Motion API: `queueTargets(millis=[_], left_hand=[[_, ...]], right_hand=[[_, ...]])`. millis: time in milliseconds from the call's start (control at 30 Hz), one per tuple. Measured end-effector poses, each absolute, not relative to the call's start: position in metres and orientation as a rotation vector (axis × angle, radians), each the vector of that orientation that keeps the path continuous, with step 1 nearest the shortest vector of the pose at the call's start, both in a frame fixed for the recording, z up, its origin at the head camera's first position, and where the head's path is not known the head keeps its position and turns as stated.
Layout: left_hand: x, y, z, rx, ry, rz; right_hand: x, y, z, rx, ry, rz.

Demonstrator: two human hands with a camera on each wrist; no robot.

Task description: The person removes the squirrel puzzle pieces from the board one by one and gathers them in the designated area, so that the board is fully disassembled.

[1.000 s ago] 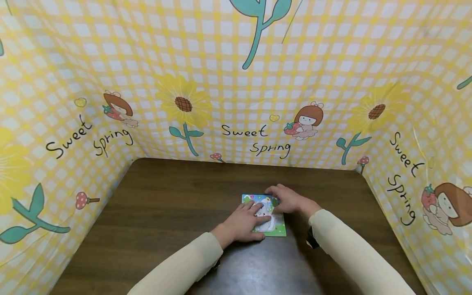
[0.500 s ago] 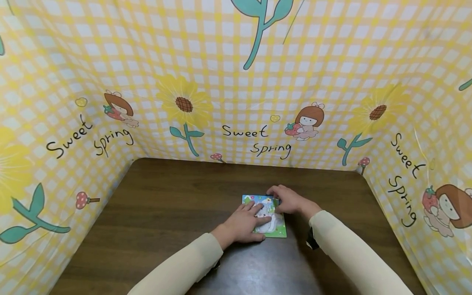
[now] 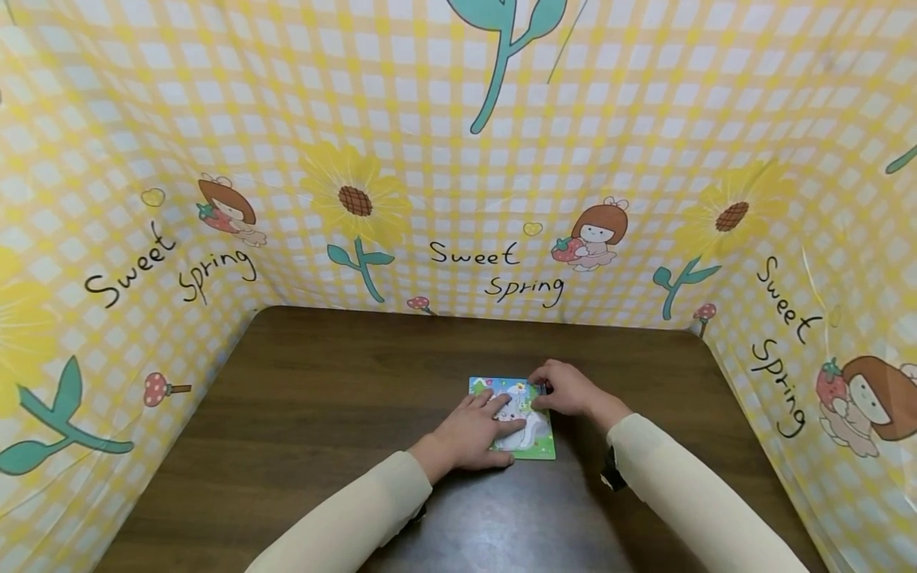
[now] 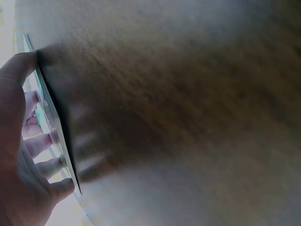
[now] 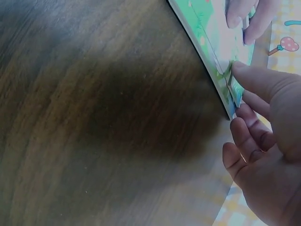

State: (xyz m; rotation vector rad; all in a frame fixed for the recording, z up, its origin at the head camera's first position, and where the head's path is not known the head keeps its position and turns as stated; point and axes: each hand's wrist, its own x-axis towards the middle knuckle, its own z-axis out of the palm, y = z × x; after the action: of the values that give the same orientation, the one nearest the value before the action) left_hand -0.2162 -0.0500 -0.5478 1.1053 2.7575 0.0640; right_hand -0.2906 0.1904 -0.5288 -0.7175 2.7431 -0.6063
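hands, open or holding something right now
Left hand: open, resting spread on the puzzle board.
Right hand: closed, pinching what looks like a puzzle piece at the board's far right corner.

By the head camera, the table (image 3: 322,406) is looked down on from high up and well back, and the cloth (image 3: 480,183) beyond is faced. In the left wrist view, the left hand (image 3: 470,432) is seen from very near, with the board (image 3: 536,438) caught almost edge-on at the left side. In the right wrist view, the right hand (image 3: 571,390) is seen close up and the board is viewed at a slant. Table and board are shared by all three.
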Motion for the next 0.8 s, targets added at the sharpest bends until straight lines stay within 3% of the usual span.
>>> queueTargets(millis=[800], left_hand=[[-0.216, -0.050, -0.545, 1.106, 2.759, 0.122]], right_hand=[[-0.285, 0.200, -0.523, -0.612, 2.669, -0.913]])
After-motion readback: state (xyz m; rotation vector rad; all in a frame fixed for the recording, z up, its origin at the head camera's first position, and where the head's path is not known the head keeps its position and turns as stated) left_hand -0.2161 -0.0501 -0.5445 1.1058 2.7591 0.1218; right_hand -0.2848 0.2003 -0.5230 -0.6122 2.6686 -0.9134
